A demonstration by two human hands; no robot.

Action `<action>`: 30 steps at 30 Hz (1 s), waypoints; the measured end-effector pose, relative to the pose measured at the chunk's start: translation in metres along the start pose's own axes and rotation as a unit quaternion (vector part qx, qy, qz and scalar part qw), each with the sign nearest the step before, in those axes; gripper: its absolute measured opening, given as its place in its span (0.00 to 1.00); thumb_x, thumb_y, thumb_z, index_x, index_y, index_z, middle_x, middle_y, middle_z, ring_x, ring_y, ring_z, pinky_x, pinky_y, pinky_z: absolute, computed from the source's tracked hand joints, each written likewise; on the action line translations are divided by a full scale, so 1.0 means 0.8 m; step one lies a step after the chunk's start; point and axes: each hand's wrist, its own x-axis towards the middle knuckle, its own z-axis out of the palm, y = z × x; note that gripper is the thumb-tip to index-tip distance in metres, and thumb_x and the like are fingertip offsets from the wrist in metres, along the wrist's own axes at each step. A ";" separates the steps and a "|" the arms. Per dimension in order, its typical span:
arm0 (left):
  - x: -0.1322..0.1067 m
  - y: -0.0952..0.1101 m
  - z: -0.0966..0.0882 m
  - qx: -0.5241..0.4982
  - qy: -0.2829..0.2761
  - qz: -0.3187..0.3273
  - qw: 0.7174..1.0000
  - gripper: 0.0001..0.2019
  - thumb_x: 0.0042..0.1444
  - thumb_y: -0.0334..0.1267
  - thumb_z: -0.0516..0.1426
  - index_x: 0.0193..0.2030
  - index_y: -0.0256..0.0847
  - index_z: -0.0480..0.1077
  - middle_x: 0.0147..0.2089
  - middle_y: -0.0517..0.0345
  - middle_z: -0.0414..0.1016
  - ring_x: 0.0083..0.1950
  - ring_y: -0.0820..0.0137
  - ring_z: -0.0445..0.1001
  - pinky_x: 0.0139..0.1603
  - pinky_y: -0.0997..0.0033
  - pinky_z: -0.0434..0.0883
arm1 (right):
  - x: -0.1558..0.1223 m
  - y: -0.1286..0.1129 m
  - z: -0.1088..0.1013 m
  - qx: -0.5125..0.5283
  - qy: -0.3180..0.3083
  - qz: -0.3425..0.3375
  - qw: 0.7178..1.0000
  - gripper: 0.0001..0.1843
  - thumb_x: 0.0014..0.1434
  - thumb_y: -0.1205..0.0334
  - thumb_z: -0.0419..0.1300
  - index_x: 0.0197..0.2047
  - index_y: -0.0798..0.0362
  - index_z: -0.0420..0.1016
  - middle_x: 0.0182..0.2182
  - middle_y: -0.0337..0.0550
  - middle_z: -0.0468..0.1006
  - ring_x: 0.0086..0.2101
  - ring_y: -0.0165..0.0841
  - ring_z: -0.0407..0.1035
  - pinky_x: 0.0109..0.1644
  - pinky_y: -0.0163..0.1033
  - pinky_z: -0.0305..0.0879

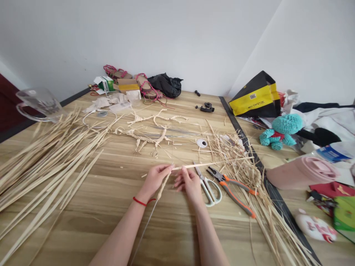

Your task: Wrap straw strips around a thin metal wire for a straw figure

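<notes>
My left hand [155, 176] pinches the top of a thin metal wire partly wrapped in pale straw [162, 188], which runs down towards me. My right hand [188, 181] is closed on a long flat straw strip [210, 164] that stretches out to the right from the wrapped end. Both hands hover just above the wooden table [111, 192] near its middle. A red string sits round my left wrist.
White-handled scissors [208, 186] and orange-handled pliers [231, 185] lie right of my hands. A big sheaf of straw [47, 162] covers the left, loose straw scraps [249, 177] the right. Straw-wrapped branch shapes [151, 133], a tape roll [202, 143], a glass jug [39, 104], a teal crochet toy [280, 130].
</notes>
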 end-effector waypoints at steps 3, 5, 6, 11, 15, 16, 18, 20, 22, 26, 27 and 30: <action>-0.002 0.002 0.002 -0.062 -0.008 -0.032 0.998 0.15 0.46 0.41 0.62 0.39 0.35 0.77 0.30 0.54 0.78 0.31 0.68 0.75 0.29 0.74 0.69 | -0.008 0.003 0.013 0.035 -0.111 0.033 0.993 0.18 0.48 0.49 0.63 0.32 0.57 0.72 0.20 0.39 0.75 0.16 0.29 0.69 0.12 0.30 0.65; -0.006 0.004 0.003 -0.092 -0.049 -0.070 0.992 0.18 0.47 0.43 0.61 0.43 0.34 0.75 0.25 0.55 0.76 0.19 0.72 0.70 0.19 0.74 0.67 | -0.012 0.004 0.022 0.071 -0.151 0.043 0.985 0.16 0.48 0.53 0.65 0.31 0.57 0.72 0.18 0.37 0.73 0.15 0.27 0.68 0.12 0.28 0.65; -0.008 0.005 0.004 -0.105 -0.073 -0.086 0.988 0.20 0.48 0.43 0.60 0.45 0.33 0.73 0.23 0.57 0.75 0.14 0.74 0.67 0.14 0.74 0.65 | -0.014 0.005 0.025 0.089 -0.158 0.044 0.982 0.15 0.47 0.54 0.66 0.31 0.57 0.71 0.17 0.36 0.73 0.15 0.26 0.67 0.12 0.27 0.64; -0.009 0.012 0.003 -0.180 -0.147 -0.115 0.966 0.25 0.53 0.52 0.54 0.51 0.36 0.68 0.23 0.57 0.73 0.11 0.74 0.66 0.10 0.75 0.63 | -0.019 0.001 0.031 0.146 -0.188 0.058 0.969 0.13 0.48 0.57 0.66 0.29 0.57 0.70 0.19 0.38 0.75 0.14 0.24 0.66 0.12 0.24 0.62; -0.003 0.015 -0.003 -0.230 -0.196 -0.169 0.938 0.32 0.54 0.62 0.45 0.53 0.38 0.67 0.23 0.56 0.74 0.10 0.78 0.61 0.10 0.80 0.58 | -0.025 -0.001 0.034 0.156 -0.242 0.080 0.954 0.12 0.49 0.58 0.65 0.29 0.58 0.71 0.28 0.44 0.79 0.15 0.24 0.69 0.12 0.23 0.62; -0.003 0.014 -0.004 -0.238 -0.214 -0.183 0.930 0.33 0.54 0.62 0.44 0.53 0.37 0.67 0.22 0.55 0.74 0.10 0.78 0.61 0.10 0.80 0.58 | -0.026 -0.001 0.036 0.154 -0.251 0.085 0.952 0.12 0.49 0.58 0.65 0.29 0.58 0.71 0.28 0.45 0.79 0.16 0.25 0.70 0.12 0.24 0.62; -0.003 0.013 -0.006 -0.262 -0.245 -0.199 0.912 0.35 0.54 0.63 0.42 0.53 0.35 0.67 0.22 0.53 0.74 0.12 0.75 0.65 0.13 0.78 0.62 | -0.027 0.002 0.039 0.148 -0.262 0.095 0.949 0.12 0.50 0.58 0.65 0.29 0.59 0.71 0.27 0.45 0.80 0.16 0.26 0.70 0.12 0.25 0.64; -0.004 0.011 -0.007 -0.297 -0.264 -0.194 0.897 0.37 0.54 0.64 0.40 0.51 0.33 0.69 0.23 0.49 0.75 0.19 0.68 0.72 0.19 0.73 0.68 | -0.028 0.005 0.041 0.145 -0.270 0.103 0.946 0.13 0.49 0.58 0.65 0.29 0.60 0.70 0.27 0.46 0.80 0.15 0.27 0.70 0.13 0.26 0.65; -0.005 0.010 -0.006 -0.332 -0.273 -0.181 0.885 0.38 0.54 0.64 0.38 0.47 0.31 0.71 0.27 0.44 0.76 0.28 0.62 0.77 0.28 0.66 0.72 | -0.028 0.008 0.042 0.145 -0.280 0.108 0.943 0.13 0.49 0.59 0.66 0.29 0.60 0.70 0.26 0.46 0.80 0.15 0.27 0.70 0.13 0.26 0.66; -0.006 0.014 -0.004 -0.359 -0.273 -0.172 0.876 0.37 0.54 0.63 0.39 0.38 0.29 0.74 0.33 0.41 0.77 0.42 0.54 0.76 0.42 0.57 0.71 | -0.027 0.010 0.041 0.144 -0.288 0.113 0.940 0.13 0.48 0.59 0.66 0.29 0.60 0.70 0.25 0.46 0.80 0.15 0.27 0.70 0.14 0.27 0.66; -0.007 0.015 -0.003 -0.358 -0.266 -0.174 0.878 0.35 0.55 0.63 0.41 0.37 0.30 0.74 0.33 0.41 0.77 0.43 0.54 0.76 0.43 0.56 0.71 | -0.027 0.009 0.041 0.144 -0.288 0.114 0.940 0.13 0.48 0.59 0.66 0.29 0.60 0.70 0.25 0.46 0.80 0.15 0.27 0.70 0.14 0.27 0.66; -0.008 0.017 -0.002 -0.352 -0.216 -0.176 0.894 0.29 0.55 0.59 0.46 0.35 0.33 0.74 0.34 0.44 0.78 0.43 0.55 0.76 0.43 0.57 0.72 | -0.028 0.009 0.041 0.152 -0.284 0.115 0.940 0.14 0.47 0.59 0.67 0.30 0.60 0.70 0.26 0.46 0.80 0.14 0.27 0.69 0.13 0.28 0.66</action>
